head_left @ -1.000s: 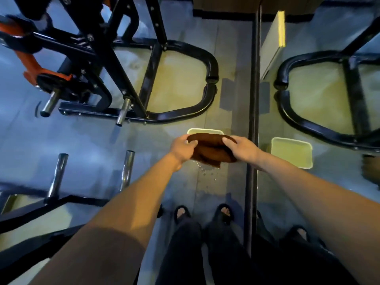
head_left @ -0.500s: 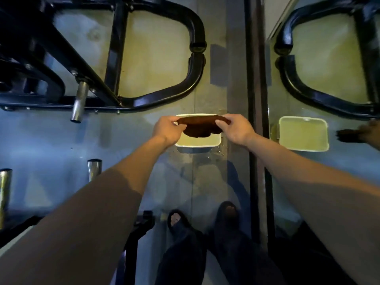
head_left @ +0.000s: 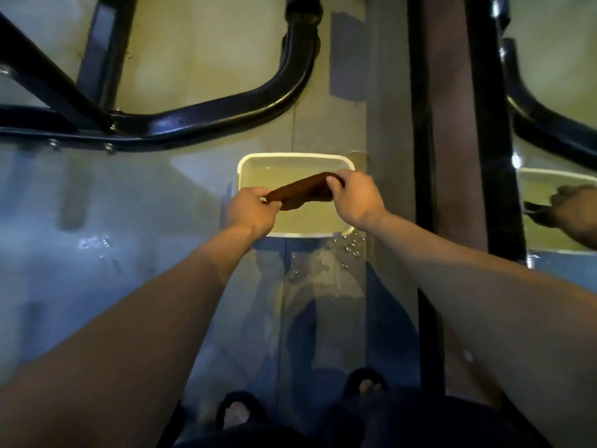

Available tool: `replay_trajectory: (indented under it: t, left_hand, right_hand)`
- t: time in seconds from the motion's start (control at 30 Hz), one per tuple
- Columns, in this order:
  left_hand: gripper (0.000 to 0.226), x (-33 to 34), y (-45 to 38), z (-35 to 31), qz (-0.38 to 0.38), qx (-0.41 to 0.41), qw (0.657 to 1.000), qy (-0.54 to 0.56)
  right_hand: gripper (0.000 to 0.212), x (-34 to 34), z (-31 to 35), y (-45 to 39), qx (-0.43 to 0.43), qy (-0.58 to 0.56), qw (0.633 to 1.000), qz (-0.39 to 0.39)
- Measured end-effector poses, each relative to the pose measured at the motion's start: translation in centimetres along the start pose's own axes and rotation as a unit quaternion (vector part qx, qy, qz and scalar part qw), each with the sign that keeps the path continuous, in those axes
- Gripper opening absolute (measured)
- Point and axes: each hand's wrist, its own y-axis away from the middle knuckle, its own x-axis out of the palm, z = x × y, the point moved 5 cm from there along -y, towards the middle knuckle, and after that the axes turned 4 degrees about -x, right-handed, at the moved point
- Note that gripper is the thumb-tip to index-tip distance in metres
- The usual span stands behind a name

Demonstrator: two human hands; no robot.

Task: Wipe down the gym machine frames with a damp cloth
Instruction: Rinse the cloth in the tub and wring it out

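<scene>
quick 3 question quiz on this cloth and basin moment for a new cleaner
1. True or false: only one of the hands grips the brown cloth.
2. What lies directly below the cloth? A) the white basin of water B) the black machine frame C) a chair
3. What on the floor near the basin's near right corner could be a slip risk?

Key
1. False: the left hand and right hand each grip an end.
2. A
3. Splashed water.

I stand in a gym: black machine frame [head_left: 226,111] beyond my hands, mirror wall [head_left: 555,92] to the right.
</scene>
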Motion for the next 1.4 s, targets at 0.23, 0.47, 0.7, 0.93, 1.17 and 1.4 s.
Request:
replay_trajectory:
  t: [0.23, 0.47, 0.7, 0.93, 1.17, 1.4]
  left_hand:
    - [0.009, 3.9, -8.1, 4.4, -0.06, 0.008, 0.998, 0.006]
    - [0.02, 6.5, -14.0, 4.8, -0.011, 0.109, 0.981, -0.157]
    - [0.028, 6.7, -15.1, 5.4, -0.023, 0.105, 0.973, -0.204]
    - [0.012, 6.7, -15.5, 5.0, 0.006, 0.105, 0.982, -0.154]
    - [0.015, 5.8, -14.8, 5.8, 0.035, 0.049, 0.998, 0.014]
    - [0.01, 4.3, -12.8, 4.7, 0.019, 0.012, 0.975, 0.219]
  right_hand:
    - [0.021, 6.8, -4.9, -6.1, -0.063, -0.007, 0.998, 0.0]
    - [0.019, 10.4, -6.2, -11.9, -0.083, 0.123, 0.986, 0.078]
    - [0.018, 10.5, -6.8, -12.8, -0.024, 0.212, 0.971, 0.108]
    - [0.022, 10.7, -5.7, -13.5, 0.023, 0.128, 0.988, 0.08]
    - [0.023, 10.8, -6.5, -11.7, 0.065, -0.063, 0.994, 0.055]
    - [0.028, 9.7, -6.1, -10.2, 0.118, -0.34, 0.932, 0.036]
